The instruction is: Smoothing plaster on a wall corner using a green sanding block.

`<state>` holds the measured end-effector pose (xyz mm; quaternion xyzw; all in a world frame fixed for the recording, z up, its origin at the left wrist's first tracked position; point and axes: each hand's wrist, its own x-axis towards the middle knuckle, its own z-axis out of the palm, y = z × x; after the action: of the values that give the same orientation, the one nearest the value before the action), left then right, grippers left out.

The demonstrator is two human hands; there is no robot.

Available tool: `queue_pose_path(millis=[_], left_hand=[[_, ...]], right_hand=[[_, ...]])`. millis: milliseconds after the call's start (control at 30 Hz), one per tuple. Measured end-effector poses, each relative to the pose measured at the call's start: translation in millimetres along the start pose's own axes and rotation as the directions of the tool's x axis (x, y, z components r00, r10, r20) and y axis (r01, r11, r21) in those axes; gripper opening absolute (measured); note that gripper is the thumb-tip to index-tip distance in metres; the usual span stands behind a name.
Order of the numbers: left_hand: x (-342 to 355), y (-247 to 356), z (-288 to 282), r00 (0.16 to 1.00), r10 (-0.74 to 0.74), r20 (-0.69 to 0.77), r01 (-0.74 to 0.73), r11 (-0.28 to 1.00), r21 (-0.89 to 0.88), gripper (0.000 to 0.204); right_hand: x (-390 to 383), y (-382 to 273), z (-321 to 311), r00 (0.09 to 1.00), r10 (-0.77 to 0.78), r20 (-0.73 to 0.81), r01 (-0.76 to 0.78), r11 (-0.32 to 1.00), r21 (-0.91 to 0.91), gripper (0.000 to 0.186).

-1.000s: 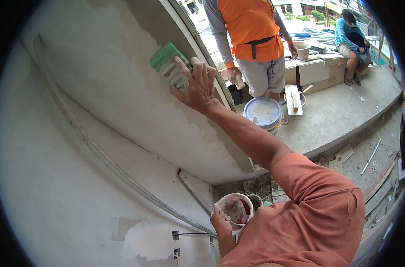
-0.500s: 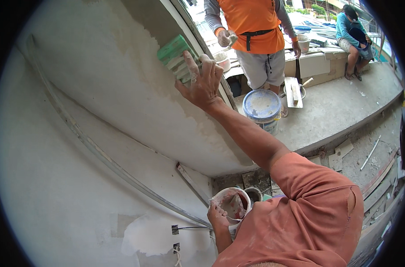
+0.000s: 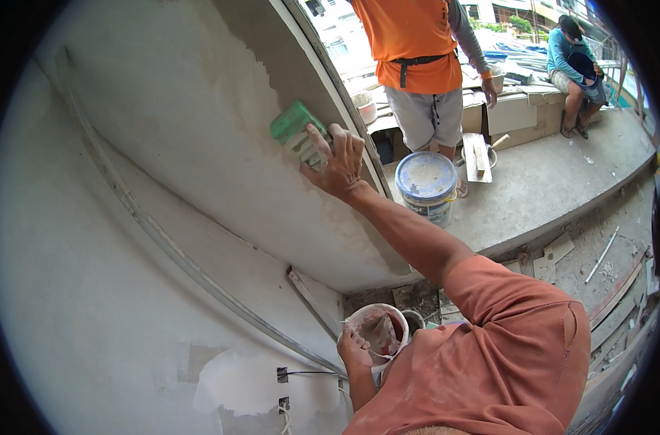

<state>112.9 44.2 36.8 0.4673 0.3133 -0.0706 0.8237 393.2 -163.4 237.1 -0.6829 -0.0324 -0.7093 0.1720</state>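
My right hand (image 3: 337, 159) grips a green float with a ridged, whitish-smeared face (image 3: 290, 125), held against the pale plastered wall (image 3: 199, 109) beside a darker, damp-looking band near the opening's frame. My fingers are dusted white. Lower down, my left hand (image 3: 355, 348) is closed on the rim and handle area of a white bucket (image 3: 397, 322) held close to my body; inside it are reddish residue and a tool I cannot make out clearly.
Beyond the opening a co-worker in orange (image 3: 417, 40) stands behind a lidded bucket (image 3: 426, 176). A flat trowel (image 3: 477, 156) lies on the concrete ledge (image 3: 547, 167), where another person (image 3: 568, 54) sits. A long curved strip (image 3: 163, 246) is along the left wall; scrap boards (image 3: 609, 304) lie below right.
My right hand and the green float moved down and slightly right along the wall. The co-worker's hand rose, holding something, and is now out of sight. My left hand barely moved.
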Motion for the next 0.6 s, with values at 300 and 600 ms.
queue_pose_path(millis=[300,600], left_hand=[[-3.9,-0.5,-9.4,0.999,-0.016,-0.033,0.015,1.000,-0.012,0.029],[6.7,0.4,-11.7,0.998,-0.034,-0.045,0.033,0.999,-0.014,0.031]], right_hand=[[85.4,1.8,-5.6,0.969,0.102,-0.223,-0.094,0.995,0.045,0.095],[2.8,-2.2,-14.1,1.000,0.010,0.018,-0.012,0.998,0.063,0.092]])
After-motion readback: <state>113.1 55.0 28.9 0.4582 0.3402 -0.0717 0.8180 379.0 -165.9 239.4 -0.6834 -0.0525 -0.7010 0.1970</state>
